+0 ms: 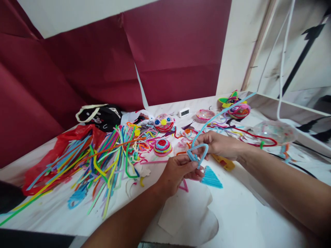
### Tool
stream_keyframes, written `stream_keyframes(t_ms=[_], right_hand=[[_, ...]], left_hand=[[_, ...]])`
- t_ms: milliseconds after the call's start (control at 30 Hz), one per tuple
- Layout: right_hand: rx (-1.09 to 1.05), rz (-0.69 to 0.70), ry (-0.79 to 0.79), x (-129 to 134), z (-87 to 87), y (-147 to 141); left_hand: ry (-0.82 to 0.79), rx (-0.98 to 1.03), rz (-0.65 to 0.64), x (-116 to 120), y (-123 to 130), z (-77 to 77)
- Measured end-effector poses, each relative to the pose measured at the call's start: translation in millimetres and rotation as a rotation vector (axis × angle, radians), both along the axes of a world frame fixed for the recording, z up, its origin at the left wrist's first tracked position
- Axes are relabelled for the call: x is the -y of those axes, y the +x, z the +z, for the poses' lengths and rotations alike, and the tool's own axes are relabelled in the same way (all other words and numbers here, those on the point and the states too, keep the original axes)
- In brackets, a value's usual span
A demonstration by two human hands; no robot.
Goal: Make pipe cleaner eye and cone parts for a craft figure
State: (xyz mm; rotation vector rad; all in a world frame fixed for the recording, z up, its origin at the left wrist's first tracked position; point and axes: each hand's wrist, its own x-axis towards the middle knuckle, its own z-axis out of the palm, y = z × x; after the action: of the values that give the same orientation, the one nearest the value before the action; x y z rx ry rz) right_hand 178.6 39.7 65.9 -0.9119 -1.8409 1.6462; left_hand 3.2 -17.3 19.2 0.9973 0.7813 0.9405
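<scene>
Between my hands, above the white table, is a light blue pipe cleaner [203,148] bent into a triangular loop, its long free end rising up and to the right. My left hand [178,172] pinches the lower part of the loop. Fingers of my right hand [210,144] close on the upper part, where the long end starts. Just below and right of them lies a blue triangle [212,177] of tightly wound pipe cleaner. A pink bent piece [184,186] shows partly under my left hand.
Loose pipe cleaners [113,151] and a red plastic bag [62,151] cover the left side. Behind are a black bag [103,117], a small clock [183,112] and decorated round ornaments [163,123]. A yellow tool [227,163] lies under my right wrist; a clear dome [275,132] stands right.
</scene>
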Motion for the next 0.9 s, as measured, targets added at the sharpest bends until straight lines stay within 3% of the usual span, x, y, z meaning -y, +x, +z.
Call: stream_keyframes(t_ms=[433, 633, 767, 900], right_hand=[[0.005, -0.093, 0.025, -0.5, 10.3, 3.8], [-0.021, -0.237, 0.036, -3.6, 11.6, 5.3], [-0.021, -0.189, 0.012, 1.2, 11.0, 1.3], [-0.008, -0.113, 0.021, 9.4, 8.1, -7.8]], left_hand=[[0.024, 0.007, 0.003, 0.7, 0.1, 2.0], [-0.027, 0.056, 0.125, -2.3, 0.3, 7.0], [-0.023, 0.118, 0.241, -5.4, -1.5, 8.3], [-0.027, 0.17, 0.275, -5.8, -2.1, 7.8]])
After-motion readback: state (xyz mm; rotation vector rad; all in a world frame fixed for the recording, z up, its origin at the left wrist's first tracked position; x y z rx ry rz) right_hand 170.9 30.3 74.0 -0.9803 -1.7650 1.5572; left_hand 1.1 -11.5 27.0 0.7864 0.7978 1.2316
